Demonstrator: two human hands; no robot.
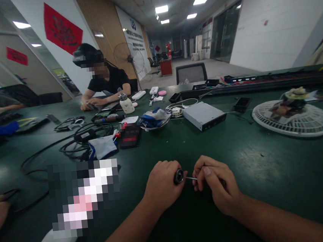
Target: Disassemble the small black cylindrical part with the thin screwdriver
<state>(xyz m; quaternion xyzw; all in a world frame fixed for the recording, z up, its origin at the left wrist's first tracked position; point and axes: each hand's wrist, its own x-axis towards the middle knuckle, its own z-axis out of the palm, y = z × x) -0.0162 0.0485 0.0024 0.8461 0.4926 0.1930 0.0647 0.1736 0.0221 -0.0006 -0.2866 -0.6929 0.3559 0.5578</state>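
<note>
Black round part [178, 176] sits in the person's left hand [161, 185], gripped tight w/ its open end facing right. Right hand [215, 186] is nearly shut too, pinching a thin metal rod [191, 178] btwn thumb & finger. Rod's tip touches the black part, or almost does; hard to tell from here. Both hands are close together over the tabletop [272, 171], near its front edge.

Black part looks small, stiff & maybe heavy for its size, so its outer rim seems the best place to hold. Rod looks thin & slippery, so a firm pinch near the tip should work best.

Tabletop is dark green, smooth & a bit worn. On it lie a white fan guard [293, 121], a silver metal box [203, 115], a bowl [155, 127] w/ blue & white gloves, and black cables [86, 141]. Blurred patch [84, 193] hides one thing. Across the tabletop, a co-worker in a black shirt [110, 80] sits working. Long room has bright ceiling lights & a red banner [62, 27].
</note>
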